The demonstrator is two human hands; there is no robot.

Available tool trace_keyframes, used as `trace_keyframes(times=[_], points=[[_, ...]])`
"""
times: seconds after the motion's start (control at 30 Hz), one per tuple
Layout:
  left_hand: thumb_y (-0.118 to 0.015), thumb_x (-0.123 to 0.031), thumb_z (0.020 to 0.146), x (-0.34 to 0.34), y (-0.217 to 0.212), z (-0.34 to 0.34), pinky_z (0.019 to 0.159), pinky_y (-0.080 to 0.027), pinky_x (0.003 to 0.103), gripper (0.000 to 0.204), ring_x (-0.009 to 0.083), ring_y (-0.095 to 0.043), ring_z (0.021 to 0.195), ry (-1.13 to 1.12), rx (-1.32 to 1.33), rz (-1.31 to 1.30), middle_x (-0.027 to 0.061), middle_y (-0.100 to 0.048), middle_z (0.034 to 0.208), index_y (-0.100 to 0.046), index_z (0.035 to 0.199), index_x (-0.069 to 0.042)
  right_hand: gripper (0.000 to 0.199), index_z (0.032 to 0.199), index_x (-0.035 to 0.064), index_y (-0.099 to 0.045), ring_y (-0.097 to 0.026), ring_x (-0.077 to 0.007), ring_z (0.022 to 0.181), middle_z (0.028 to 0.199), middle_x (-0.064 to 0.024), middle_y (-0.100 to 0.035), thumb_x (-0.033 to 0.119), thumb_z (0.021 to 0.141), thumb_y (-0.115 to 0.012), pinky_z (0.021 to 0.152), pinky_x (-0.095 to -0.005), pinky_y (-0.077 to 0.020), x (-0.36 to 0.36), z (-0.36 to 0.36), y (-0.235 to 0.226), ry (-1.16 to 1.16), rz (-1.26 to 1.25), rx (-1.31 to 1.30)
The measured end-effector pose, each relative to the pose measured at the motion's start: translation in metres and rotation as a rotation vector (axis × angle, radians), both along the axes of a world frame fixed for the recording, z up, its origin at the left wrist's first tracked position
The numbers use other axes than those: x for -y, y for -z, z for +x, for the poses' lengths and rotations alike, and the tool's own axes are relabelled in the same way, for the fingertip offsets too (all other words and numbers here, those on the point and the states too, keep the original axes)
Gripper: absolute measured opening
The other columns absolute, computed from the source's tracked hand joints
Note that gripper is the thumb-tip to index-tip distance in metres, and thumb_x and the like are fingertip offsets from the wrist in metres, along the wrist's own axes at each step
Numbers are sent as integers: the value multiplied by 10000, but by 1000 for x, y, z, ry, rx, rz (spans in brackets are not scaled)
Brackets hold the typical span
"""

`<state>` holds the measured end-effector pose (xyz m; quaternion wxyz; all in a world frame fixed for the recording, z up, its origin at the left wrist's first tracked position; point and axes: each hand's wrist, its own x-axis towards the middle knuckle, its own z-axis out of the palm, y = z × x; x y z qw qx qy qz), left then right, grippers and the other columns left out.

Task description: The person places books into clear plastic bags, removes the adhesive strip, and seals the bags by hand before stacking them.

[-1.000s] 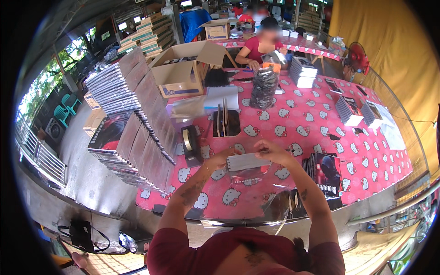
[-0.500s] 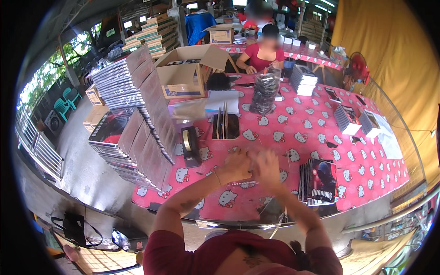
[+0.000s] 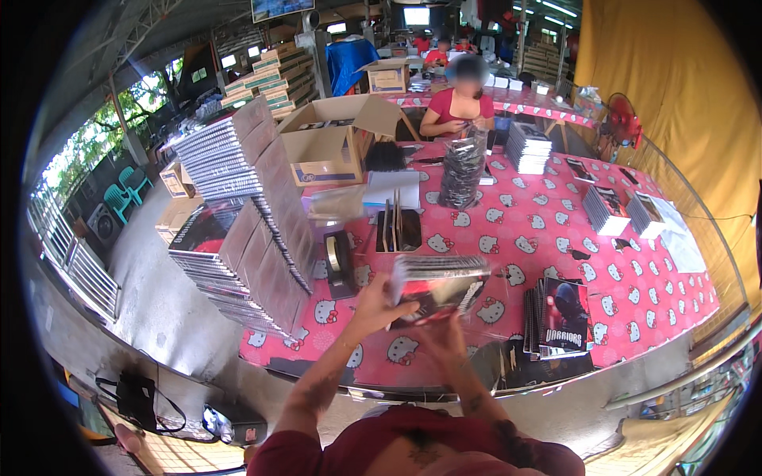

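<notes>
A bundle of spiral notebooks (image 3: 441,295) with dark red and black covers is tilted up above the table, and clear plastic seems to shine around it. At its left end my left hand (image 3: 378,306) grips it, thumb across the front. My right hand (image 3: 446,339) is at the lower near edge of the bundle, slightly blurred, holding it from below; some of its fingers are hidden. To the right of my hands, a small pile of spiral notebooks (image 3: 565,316) with a hooded figure on the cover lies on the table.
Tall stacks of wrapped notebooks (image 3: 238,214) rise at the left, beside a tape dispenser (image 3: 340,270). Beyond are a black organizer (image 3: 409,230), an open carton (image 3: 321,159) and a black plastic-wrapped bundle (image 3: 463,174). A co-worker (image 3: 456,107) sits across the pink patterned table (image 3: 516,246).
My hands were together low over the table; now they are apart and hold the notebook bundle raised and tilted. The view has shifted slightly. The co-worker's hands have come together.
</notes>
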<state>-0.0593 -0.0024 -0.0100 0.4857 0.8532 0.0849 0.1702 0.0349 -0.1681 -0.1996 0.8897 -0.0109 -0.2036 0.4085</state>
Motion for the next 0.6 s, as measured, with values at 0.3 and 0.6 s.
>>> trace_keyframes(times=[0.3,0.6], points=[[-813,-157,824,7,21,-40,1186,-251,360,964,230,-231,1490,150,159,-431,133,-277,1598,-203,1561,-32,908,1536,79,-269,-676,-232,936,1184,-95,-661,158,819,-820,816,-352,-574,71,46,-103,355,-1235,1212],[-651,-277,949,-44,11,-7,824,-508,367,302,243,-673,906,-277,525,-599,142,-736,1005,-728,1069,-11,498,1331,72,-574,-554,-162,1081,1138,-27,-615,324,922,-704,907,-305,-428,61,55,-162,711,-1123,935]])
